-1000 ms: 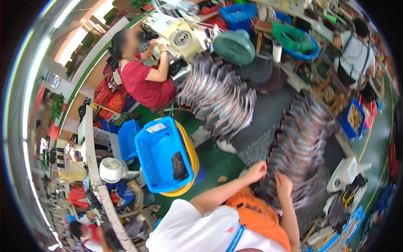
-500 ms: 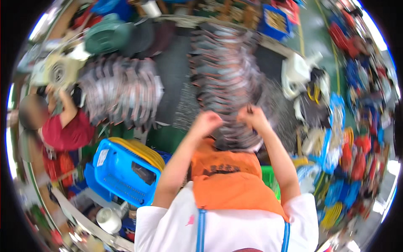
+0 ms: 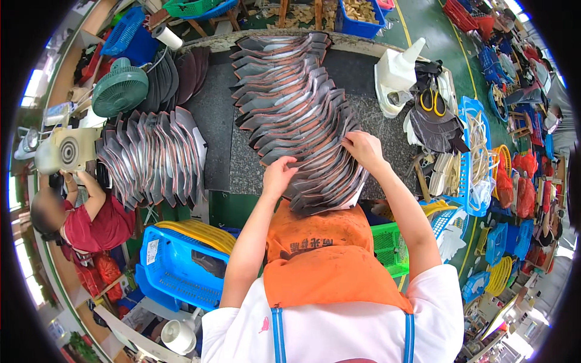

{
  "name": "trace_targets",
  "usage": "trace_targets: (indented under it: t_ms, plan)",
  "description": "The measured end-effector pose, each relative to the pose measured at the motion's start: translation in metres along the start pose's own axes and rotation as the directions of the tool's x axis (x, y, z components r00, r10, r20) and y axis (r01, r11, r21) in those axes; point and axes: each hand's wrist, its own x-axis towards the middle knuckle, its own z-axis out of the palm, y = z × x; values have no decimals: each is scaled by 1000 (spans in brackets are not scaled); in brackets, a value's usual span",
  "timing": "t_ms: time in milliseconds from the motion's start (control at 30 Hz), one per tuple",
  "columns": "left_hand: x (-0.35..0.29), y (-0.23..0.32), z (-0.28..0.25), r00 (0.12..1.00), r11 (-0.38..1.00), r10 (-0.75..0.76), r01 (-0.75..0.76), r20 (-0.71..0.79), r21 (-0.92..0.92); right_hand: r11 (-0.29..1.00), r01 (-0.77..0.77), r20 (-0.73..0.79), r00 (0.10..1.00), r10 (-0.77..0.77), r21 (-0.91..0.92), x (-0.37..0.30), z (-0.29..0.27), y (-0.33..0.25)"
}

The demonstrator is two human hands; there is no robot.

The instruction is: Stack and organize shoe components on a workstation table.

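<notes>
A long row of overlapping dark grey curved pieces (image 3: 290, 115), with orange-red edges and pale grey faces, runs from the far edge of the worktable towards my orange apron. They look like cut shoe-upper parts. On the near part of the row, my left hand (image 3: 279, 176) pinches the left edge of one piece. My right hand (image 3: 364, 150) has its thumb and fingers closed on the right edge, a little farther up. Whether both grip the same piece is hard to tell. The fingertips are partly hidden among the layers.
A second row of similar pieces (image 3: 154, 157) lies to the left, near a co-worker (image 3: 91, 212). A green fan (image 3: 121, 89) stands behind it. At right are a white glue pot (image 3: 396, 75) and yellow-handled scissors (image 3: 432, 101). Blue (image 3: 181, 260) and green baskets (image 3: 390, 248) flank me.
The view has shifted and sharpened from blur. My hands are farther apart, the left more to the left along the row's edge and the right farther up it.
</notes>
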Motion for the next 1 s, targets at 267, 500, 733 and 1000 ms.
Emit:
trace_targets:
  t_ms: [267,500,733,1000]
  plan:
    - [5,19,-10,967,835,67,80,-245,544,988,53,-77,995,-64,-143,40,-1,20]
    - [-11,-20,-55,969,883,-242,202,-42,-424,913,407,161,900,-404,21,1,35,-80]
    - [-15,-19,-59,952,801,-249,98,-180,-591,893,309,136,920,-369,327,13,75,-95]
    - [30,53,-36,993,804,-115,81,-19,-589,527,-432,418,895,154,732,60,9,-69]
